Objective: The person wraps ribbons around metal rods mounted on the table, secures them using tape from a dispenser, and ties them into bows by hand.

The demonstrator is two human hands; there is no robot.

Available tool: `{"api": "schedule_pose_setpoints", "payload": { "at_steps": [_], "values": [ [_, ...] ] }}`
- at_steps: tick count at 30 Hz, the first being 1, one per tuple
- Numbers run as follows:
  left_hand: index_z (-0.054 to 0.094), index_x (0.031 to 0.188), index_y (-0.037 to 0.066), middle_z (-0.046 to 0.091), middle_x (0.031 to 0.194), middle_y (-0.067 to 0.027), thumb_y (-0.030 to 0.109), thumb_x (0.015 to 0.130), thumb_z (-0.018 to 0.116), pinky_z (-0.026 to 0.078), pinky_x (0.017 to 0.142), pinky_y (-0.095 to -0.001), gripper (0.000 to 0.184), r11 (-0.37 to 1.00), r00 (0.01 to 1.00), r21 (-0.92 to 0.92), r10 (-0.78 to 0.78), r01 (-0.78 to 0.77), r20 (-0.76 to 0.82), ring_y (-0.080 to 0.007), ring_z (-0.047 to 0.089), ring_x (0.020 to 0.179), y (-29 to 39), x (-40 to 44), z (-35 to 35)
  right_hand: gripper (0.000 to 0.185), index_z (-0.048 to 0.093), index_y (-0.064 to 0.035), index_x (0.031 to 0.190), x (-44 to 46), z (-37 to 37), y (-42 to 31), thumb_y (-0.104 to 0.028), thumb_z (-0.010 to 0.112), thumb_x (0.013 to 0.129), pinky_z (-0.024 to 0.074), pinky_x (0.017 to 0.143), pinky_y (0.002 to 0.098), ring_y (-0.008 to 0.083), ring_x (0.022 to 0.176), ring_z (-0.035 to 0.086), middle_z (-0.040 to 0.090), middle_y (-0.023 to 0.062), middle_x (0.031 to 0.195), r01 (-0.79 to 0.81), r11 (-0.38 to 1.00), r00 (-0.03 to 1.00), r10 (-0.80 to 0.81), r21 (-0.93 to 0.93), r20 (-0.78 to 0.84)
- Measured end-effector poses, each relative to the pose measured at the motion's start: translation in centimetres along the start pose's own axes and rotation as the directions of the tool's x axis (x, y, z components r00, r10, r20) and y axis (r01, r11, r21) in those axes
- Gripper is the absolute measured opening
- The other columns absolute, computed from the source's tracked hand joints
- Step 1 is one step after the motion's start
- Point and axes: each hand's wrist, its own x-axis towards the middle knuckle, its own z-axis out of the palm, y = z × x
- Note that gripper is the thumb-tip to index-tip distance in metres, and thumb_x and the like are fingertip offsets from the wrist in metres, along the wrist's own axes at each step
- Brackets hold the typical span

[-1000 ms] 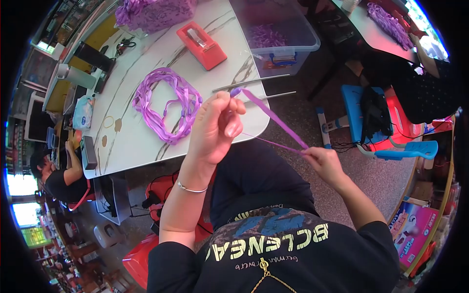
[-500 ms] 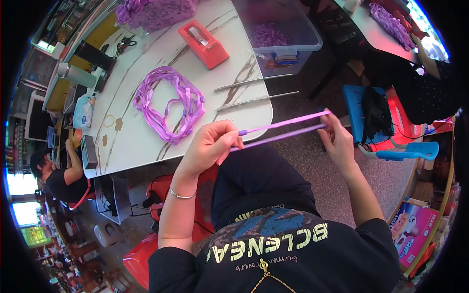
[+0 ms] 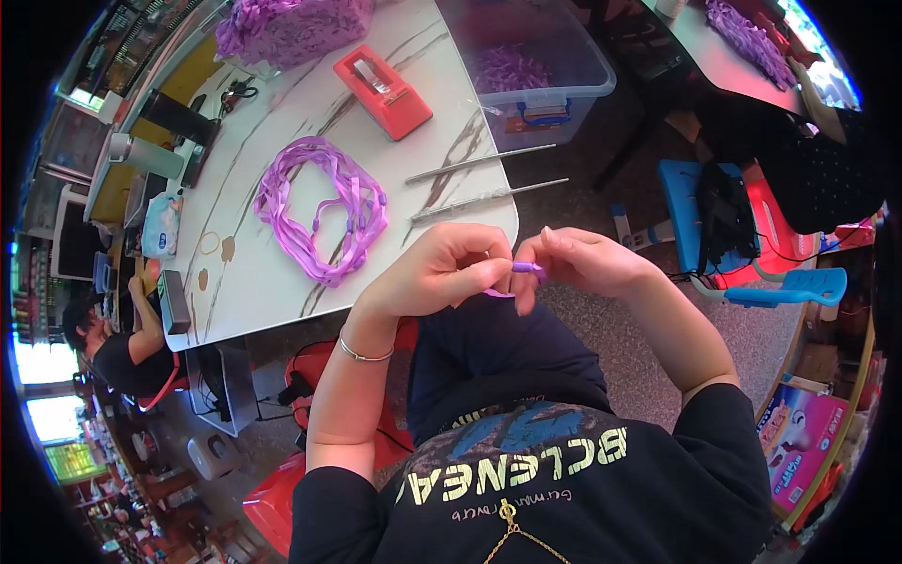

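A purple lanyard with a small purple plastic fitting point(image 3: 526, 269) is bunched between my two hands, in front of my lap. My left hand point(image 3: 442, 271) pinches it between thumb and bent fingers, just beside the fitting. From the other side my right hand point(image 3: 587, 263) holds the ribbon close to the fitting, its fingers nearly touching the left ones. Much of the ribbon is hidden by the fingers. On the marbled table point(image 3: 282, 108) a coiled bundle of purple lanyards point(image 3: 362, 230) lies beyond my left hand, near two thin metal rods point(image 3: 484, 162).
A red tape dispenser point(image 3: 385, 94) stands on the table, with a heap of purple ribbons point(image 3: 291, 33) behind it. Right of the table is a clear plastic bin point(image 3: 583, 70). A blue chair point(image 3: 686, 211) stands at right; other people sit at left and right.
My right hand has come left and in to meet my left hand, so the stretched lanyard loop is now bunched up. The left hand has moved slightly right.
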Motion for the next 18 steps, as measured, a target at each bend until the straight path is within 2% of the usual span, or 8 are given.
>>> {"api": "schedule_pose_setpoints", "payload": {
  "at_steps": [2, 4, 7, 11, 13, 14, 16, 18],
  "values": [
    [0.055, 0.076, 0.003, 0.052, 0.065, 0.002, 0.015, 0.088, 0.049, 0.032, 0.043, -0.0174, 0.018, 0.999, 1.0, 0.046, 0.002, -0.003, 0.011, -0.0026, 0.042, 0.049, 0.4, 0.2, -0.1, 0.049, 0.058, 0.0022, 0.094, 0.0, -0.2, -0.1, -0.041, 0.036, 0.094, 0.0433, 0.082, 0.0313, 0.0207, 0.085, 0.06, 0.063, 0.0124, 0.084, -0.042, 0.994, 0.997, 0.036, 0.101, 0.067],
    [0.056, 0.076, 0.003, 0.052, 0.065, 0.0022, 0.013, 0.087, 0.049, 0.033, 0.043, -0.0177, 0.017, 0.996, 1.0, 0.09, 0.004, -0.006, 0.023, -0.0028, 0.043, 0.049, 0.6, 0.3, -0.3, 0.04, 0.058, -0.0005, 0.094, -0.1, -0.7, 0.1, -0.034, 0.036, 0.096, 0.0432, 0.071, 0.0223, 0.0115, 0.079, 0.06, 0.064, 0.0082, 0.081, -0.166, 0.972, 0.975, 0.136, 0.169, 0.176],
    [0.056, 0.077, 0.003, 0.052, 0.064, 0.002, 0.011, 0.086, 0.048, 0.034, 0.044, -0.0179, 0.015, 0.989, 0.999, 0.144, 0.013, -0.017, 0.032, -0.0031, 0.044, 0.05, 0.6, 0.4, -0.5, 0.031, 0.058, -0.0007, 0.091, -0.2, -0.2, 0.1, -0.028, 0.042, 0.095, 0.0432, 0.065, 0.0189, 0.0098, 0.07, 0.06, 0.063, 0.0055, 0.074, -0.13, 0.952, 0.985, 0.092, 0.277, 0.146],
    [0.056, 0.077, 0.002, 0.055, 0.066, 0.0005, 0.012, 0.086, 0.049, 0.037, 0.046, -0.0177, 0.015, 0.994, 1.0, 0.107, 0.007, -0.01, 0.029, -0.0039, 0.047, 0.052, 0.4, 0.7, -0.5, 0.023, 0.058, -0.0012, 0.09, -0.6, -0.3, -0.2, -0.023, 0.049, 0.092, 0.0434, 0.061, 0.0181, 0.0089, 0.065, 0.059, 0.062, 0.0041, 0.072, -0.065, 0.97, 0.997, 0.057, 0.233, 0.044],
    [0.056, 0.077, 0.002, 0.056, 0.067, 0.0, 0.013, 0.086, 0.049, 0.037, 0.047, -0.0177, 0.016, 0.997, 1.0, 0.083, 0.006, -0.008, 0.028, -0.0043, 0.048, 0.053, 0.2, 1.0, -0.4, 0.02, 0.059, -0.0014, 0.088, -0.9, 0.2, -1.2, -0.019, 0.051, 0.091, 0.0428, 0.057, 0.0173, 0.0062, 0.063, 0.057, 0.06, 0.0028, 0.07, -0.096, 0.994, 0.988, 0.101, 0.048, -0.121],
    [0.056, 0.078, 0.002, 0.057, 0.068, -0.0003, 0.014, 0.086, 0.05, 0.038, 0.049, -0.0178, 0.016, 0.998, 0.999, 0.064, 0.001, -0.003, 0.035, -0.0048, 0.049, 0.055, 0.0, 1.2, -0.4, 0.02, 0.059, -0.0014, 0.088, -1.1, 0.6, -1.7, -0.019, 0.051, 0.091, 0.0428, 0.057, 0.0173, 0.0062, 0.063, 0.057, 0.06, 0.0028, 0.07, -0.096, 0.994, 0.988, 0.101, 0.048, -0.12],
    [0.056, 0.079, 0.002, 0.057, 0.068, -0.0006, 0.015, 0.086, 0.05, 0.039, 0.051, -0.018, 0.016, 0.999, 0.999, 0.044, -0.003, 0.001, 0.043, -0.0052, 0.05, 0.057, -0.5, 1.8, -0.4, 0.016, 0.058, -0.0011, 0.083, -1.3, 1.3, -2.4, -0.015, 0.052, 0.089, 0.0404, 0.049, 0.0146, 0.003, 0.055, 0.053, 0.06, 0.0023, 0.065, -0.093, 0.95, 0.945, -0.009, -0.297, -0.327],
    [0.057, 0.083, 0.002, 0.058, 0.07, -0.001, 0.016, 0.087, 0.052, 0.041, 0.056, -0.0189, 0.016, 0.997, 0.998, -0.076, -0.012, 0.017, 0.061, -0.0056, 0.052, 0.063, -1.1, 2.8, -0.4, 0.015, 0.059, -0.0016, 0.083, -1.9, 0.7, -2.8, -0.014, 0.052, 0.089, 0.0391, 0.049, 0.0151, 0.0028, 0.055, 0.051, 0.059, 0.0013, 0.065, -0.102, 0.942, 0.926, -0.027, -0.321, -0.375]
  ]
}}
